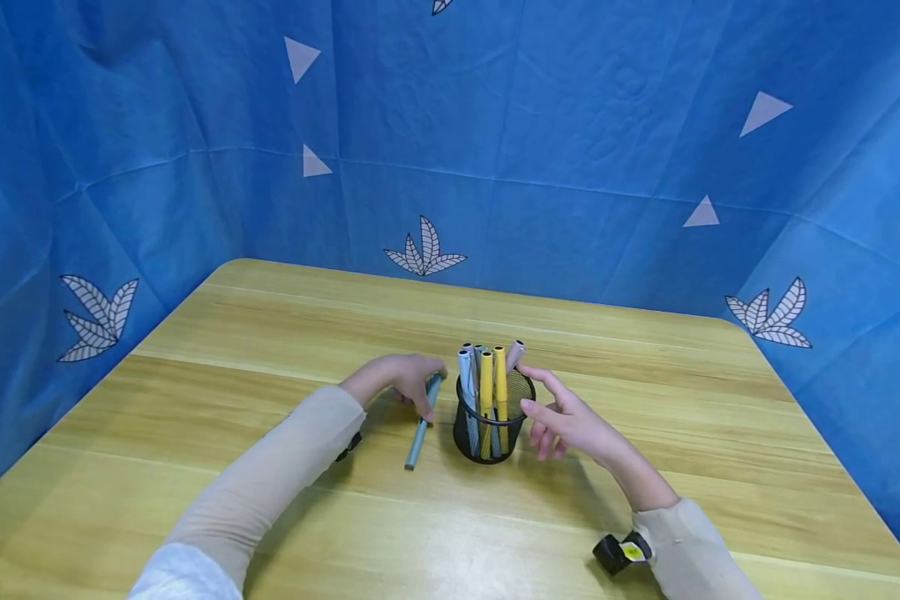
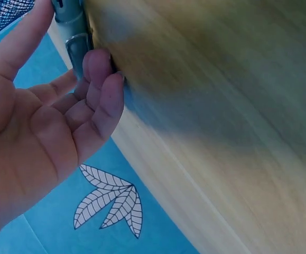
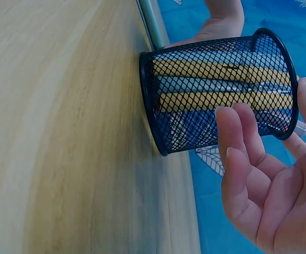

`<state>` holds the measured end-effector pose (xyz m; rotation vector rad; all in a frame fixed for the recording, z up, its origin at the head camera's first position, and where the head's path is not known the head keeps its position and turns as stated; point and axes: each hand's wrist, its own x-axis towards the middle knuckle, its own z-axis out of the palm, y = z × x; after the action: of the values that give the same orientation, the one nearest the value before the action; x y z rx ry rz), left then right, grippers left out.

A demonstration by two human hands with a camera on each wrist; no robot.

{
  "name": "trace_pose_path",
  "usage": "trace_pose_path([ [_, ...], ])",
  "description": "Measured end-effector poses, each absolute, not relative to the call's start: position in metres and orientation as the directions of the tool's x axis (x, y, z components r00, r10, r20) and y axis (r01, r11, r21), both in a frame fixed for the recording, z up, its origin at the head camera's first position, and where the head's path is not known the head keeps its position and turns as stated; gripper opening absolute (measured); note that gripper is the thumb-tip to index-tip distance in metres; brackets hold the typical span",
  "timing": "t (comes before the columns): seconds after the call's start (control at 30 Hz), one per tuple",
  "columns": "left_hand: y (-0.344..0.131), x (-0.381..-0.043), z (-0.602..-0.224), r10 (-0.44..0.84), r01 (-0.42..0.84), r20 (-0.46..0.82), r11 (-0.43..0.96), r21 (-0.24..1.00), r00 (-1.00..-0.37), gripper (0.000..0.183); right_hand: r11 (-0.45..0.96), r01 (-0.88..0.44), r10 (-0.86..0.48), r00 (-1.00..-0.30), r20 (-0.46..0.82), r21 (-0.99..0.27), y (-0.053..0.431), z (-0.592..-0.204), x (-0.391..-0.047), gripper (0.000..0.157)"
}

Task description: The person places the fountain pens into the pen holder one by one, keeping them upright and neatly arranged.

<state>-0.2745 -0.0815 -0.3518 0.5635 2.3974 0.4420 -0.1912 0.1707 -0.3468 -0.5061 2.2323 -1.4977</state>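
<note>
A black mesh pen holder [image 1: 462, 432] stands upright on the table. Inside it are two yellow pens [image 1: 487, 383], a light blue pen [image 1: 465, 371], a pale lilac pen [image 1: 515, 356] leaning right, and others partly hidden. Left of the holder, my left hand [image 1: 408, 375] pinches a grey-green capped pen [image 1: 416, 450] between thumb and fingers. Its clip shows in the left wrist view, beside the curled fingers [image 2: 102, 95]. My right hand [image 1: 577, 429] is at the holder's right side, with thumb and forefinger extended at the rim [image 3: 293, 90] and the other fingers loosely bent.
The wood-grain table [image 1: 285, 333] reaches back to a blue cloth backdrop [image 1: 570, 167] with leaf and triangle prints. A black wrist device [image 1: 617, 553] is strapped at the right sleeve [image 1: 693, 546]. The left sleeve [image 1: 285, 462] crosses the table's near left.
</note>
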Motion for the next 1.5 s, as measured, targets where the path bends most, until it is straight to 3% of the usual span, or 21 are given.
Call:
trace_pose_path([
  [0.37, -0.081, -0.279, -0.356, 0.480, 0.237, -0.496, 0.848, 0.475, -0.724, 0.071, 0.362, -0.065, -0.500, -0.855, -0.135, -0.930, 0.171, -0.348, -0.190, 0.057],
  [0.77, -0.089, -0.274, -0.350, 0.518, 0.033, -0.515, 0.727, 0.686, -0.683, 0.072, 0.365, -0.059, -0.511, -0.847, -0.147, -0.929, 0.173, -0.349, -0.191, 0.057],
  [0.93, -0.090, -0.277, -0.343, 0.561, 0.072, -0.460, 0.684, 0.726, -0.688, 0.075, 0.362, -0.047, -0.505, -0.850, -0.153, -0.931, 0.176, -0.346, -0.193, 0.058],
  [1.17, -0.088, -0.280, -0.333, 0.564, 0.075, -0.348, 0.594, 0.801, -0.749, 0.072, 0.386, -0.060, -0.509, -0.846, -0.158, -0.921, 0.181, -0.341, -0.200, 0.058],
  [1.5, -0.091, -0.272, -0.312, 0.594, 0.069, -0.239, 0.448, 0.891, -0.768, 0.073, 0.360, -0.048, -0.505, -0.850, -0.151, -0.932, 0.181, -0.346, -0.197, 0.057],
])
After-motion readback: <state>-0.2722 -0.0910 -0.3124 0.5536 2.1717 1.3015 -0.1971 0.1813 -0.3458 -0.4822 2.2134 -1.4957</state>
